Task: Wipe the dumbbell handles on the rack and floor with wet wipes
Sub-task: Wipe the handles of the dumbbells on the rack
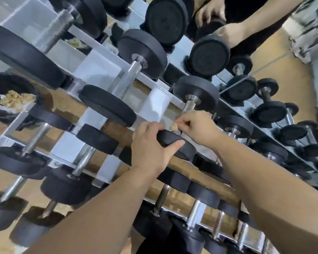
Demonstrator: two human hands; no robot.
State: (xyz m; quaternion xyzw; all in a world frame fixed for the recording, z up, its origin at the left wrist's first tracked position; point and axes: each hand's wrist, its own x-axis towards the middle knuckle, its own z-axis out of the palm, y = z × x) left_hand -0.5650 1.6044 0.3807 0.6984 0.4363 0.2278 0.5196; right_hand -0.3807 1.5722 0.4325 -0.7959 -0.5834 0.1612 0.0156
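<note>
Left hand [151, 147] is clamped on the near head of the dumbbell [185, 149], fingers curled over the rim and thumb pressed along the near face. I judge that is to stop it rolling in its cradle on the rack [99, 66] while I scrub. Right hand [198, 127] pinches a small balled-up wet wipe [173, 127] between thumb and fingertips. The wipe is set right against the near end of the knurled handle [188, 107], just beside that head. Wadding it small should give a firm pad for the grooves, I reckon. Neighbouring dumbbells sit close on both sides, so I reach in from above. Far left, a crumpled tan wad [17, 100] rests on another weight.
</note>
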